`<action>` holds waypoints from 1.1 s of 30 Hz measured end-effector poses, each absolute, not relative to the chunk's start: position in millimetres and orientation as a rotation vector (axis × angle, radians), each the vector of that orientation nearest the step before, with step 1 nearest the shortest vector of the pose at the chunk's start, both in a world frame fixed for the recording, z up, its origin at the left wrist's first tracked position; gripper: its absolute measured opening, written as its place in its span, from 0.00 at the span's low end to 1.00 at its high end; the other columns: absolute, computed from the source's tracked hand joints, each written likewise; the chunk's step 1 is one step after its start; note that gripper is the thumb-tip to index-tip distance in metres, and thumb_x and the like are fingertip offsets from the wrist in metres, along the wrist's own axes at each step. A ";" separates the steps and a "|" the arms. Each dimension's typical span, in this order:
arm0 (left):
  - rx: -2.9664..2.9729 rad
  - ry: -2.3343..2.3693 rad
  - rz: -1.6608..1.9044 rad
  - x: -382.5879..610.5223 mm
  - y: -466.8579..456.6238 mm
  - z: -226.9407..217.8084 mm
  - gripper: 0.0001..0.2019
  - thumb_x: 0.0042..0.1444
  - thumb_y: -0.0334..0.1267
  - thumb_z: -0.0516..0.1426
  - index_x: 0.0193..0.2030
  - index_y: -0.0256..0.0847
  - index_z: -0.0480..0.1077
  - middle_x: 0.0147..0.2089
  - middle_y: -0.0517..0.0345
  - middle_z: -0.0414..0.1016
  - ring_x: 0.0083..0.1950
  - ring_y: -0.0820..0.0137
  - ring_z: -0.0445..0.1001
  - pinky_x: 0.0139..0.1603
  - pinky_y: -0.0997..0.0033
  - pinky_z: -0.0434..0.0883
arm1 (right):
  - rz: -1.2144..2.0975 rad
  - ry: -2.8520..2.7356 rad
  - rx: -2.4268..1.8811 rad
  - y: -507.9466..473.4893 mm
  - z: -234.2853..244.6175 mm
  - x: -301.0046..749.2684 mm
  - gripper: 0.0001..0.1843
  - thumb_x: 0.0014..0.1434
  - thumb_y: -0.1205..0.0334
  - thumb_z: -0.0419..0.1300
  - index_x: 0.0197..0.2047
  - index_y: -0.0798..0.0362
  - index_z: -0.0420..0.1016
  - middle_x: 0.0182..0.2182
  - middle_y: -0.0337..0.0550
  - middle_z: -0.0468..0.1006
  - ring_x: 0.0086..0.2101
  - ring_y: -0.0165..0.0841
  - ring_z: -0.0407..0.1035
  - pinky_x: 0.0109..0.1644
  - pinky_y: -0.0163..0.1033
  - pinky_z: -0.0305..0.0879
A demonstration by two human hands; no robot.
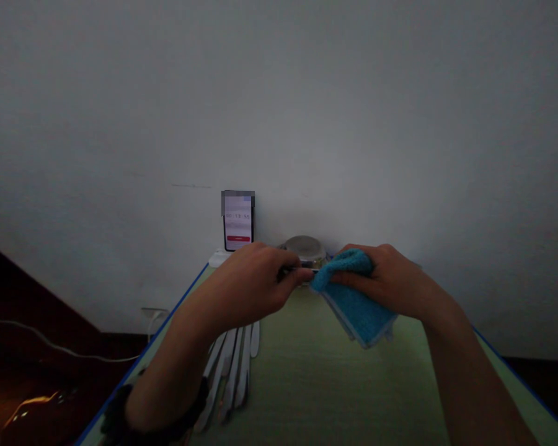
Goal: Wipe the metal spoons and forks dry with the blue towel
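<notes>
My left hand [251,282] is closed in a pinch on a thin metal utensil [302,270], held level above the green table [307,384]. Its far end disappears into a folded blue cloth [356,303] that my right hand [385,279] grips and wraps around it. Both hands meet in the middle of the view, over the far half of the table. Which kind of utensil it is I cannot make out. Below my left forearm lie several pale utensils [232,362] side by side on the table.
A phone [238,221] stands upright against the white wall at the table's far end, its screen lit. Beside it sits a round lidded container [305,248]. The table has a blue edge [134,368]. A cable [65,350] runs over the dark floor at left.
</notes>
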State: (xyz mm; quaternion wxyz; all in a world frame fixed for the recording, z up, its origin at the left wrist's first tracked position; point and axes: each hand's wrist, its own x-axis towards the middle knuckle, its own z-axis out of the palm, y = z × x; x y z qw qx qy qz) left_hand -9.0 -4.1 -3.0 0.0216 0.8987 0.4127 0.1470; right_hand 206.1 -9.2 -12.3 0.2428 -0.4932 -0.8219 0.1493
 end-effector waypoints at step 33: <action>2.714 1.240 0.607 -6.7 -1.3 -6.4 0.14 0.58 0.45 0.50 0.30 0.40 0.71 0.22 0.61 0.70 0.22 0.75 0.65 0.24 0.75 0.56 | 0.290 -2.304 -1.237 -6.9 -13.1 206.4 0.09 0.53 0.62 0.58 0.39 0.49 0.71 0.34 0.36 0.76 0.34 0.30 0.69 0.36 0.34 0.61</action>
